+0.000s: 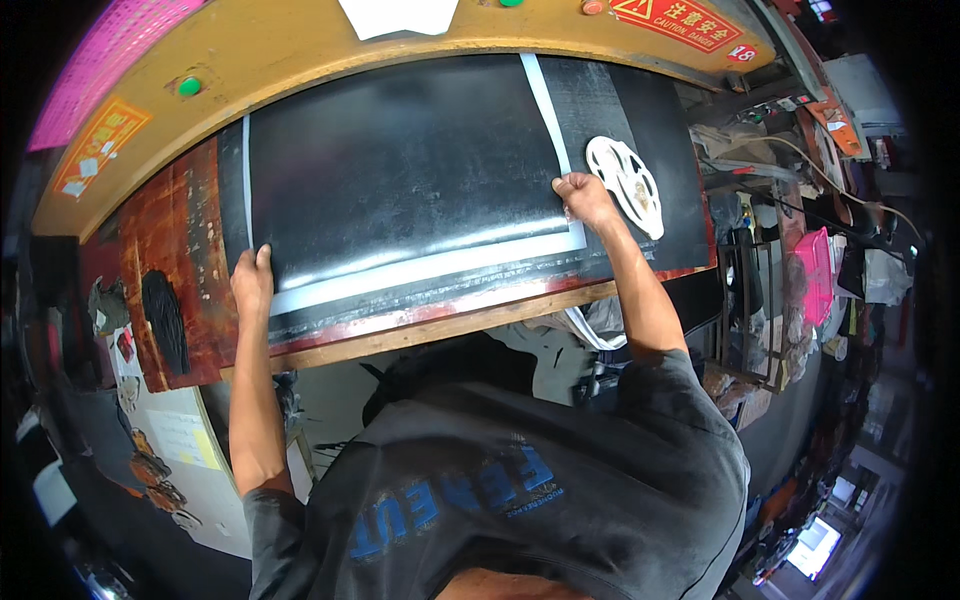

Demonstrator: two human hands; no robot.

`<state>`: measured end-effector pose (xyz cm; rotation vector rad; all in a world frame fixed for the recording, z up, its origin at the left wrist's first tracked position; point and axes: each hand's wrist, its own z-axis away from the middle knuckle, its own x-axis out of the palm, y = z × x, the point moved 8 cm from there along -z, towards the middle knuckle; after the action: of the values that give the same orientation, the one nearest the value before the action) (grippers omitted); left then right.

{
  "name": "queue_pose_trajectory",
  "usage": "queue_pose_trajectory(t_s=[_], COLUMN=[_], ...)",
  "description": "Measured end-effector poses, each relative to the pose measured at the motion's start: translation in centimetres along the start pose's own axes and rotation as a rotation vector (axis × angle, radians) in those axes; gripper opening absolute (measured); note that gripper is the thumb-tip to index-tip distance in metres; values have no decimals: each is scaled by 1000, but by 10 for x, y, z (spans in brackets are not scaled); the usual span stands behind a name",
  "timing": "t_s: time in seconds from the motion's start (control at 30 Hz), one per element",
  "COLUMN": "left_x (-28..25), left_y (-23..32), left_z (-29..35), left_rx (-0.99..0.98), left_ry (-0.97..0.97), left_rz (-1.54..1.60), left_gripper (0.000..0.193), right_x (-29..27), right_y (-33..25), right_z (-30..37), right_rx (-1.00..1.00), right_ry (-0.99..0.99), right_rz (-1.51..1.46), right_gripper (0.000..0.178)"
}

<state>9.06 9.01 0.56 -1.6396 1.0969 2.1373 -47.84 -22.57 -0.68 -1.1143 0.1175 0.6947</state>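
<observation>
Black sheet (pixel 400 160) lies over a white sheet (pixel 420 276) on the dark mat (pixel 588 110), in front of the yellow panel (pixel 300 78); white shows along both sides and the near edge. Right hand (pixel 588 200) has thumb and forefinger brought together on the black sheet's right edge, near its close corner. Left hand (pixel 252 280) is at the opposite near corner, thumb and forefinger slightly apart — can't tell if they pinch, other fingers hidden. To handle it well, I'd want equal, light tension from both hands, since uneven pull would likely skew it. Near edge shines as if bowed, so lower it gently — no crease. Use the white border as a squareness check. Right elbow and wrist should clear the white cut-out plate (pixel 622 178) just beside that hand.
</observation>
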Motion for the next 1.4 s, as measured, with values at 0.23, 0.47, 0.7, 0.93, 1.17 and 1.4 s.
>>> queue_pose_trajectory(t_s=[0.23,0.47,0.7,0.93,1.17,1.4], left_x=[-9,-19,2,6,5,-13], left_y=[-4,1,3,0,5,-17], left_z=[21,31,48,51,52,46], left_rx=[-6,82,224,144,134,388], left_ry=[-82,19,332,290,260,198], left_rz=[8,-100,-121,-54,-11,271], left_gripper=[51,47,49,52,52,52], right_x=[-3,-120,-106,-106,-37,230], right_y=[-7,-32,-30,-36,-149,-265], right_z=[24,-8,-41,-40,13,63], right_rx=[137,2,-59,27,-182,-186], right_ry=[-102,321,-78,77,19,-255], right_rz=[95,932,1011,1106,979,1024], right_gripper=[32,105,127,135,130,133])
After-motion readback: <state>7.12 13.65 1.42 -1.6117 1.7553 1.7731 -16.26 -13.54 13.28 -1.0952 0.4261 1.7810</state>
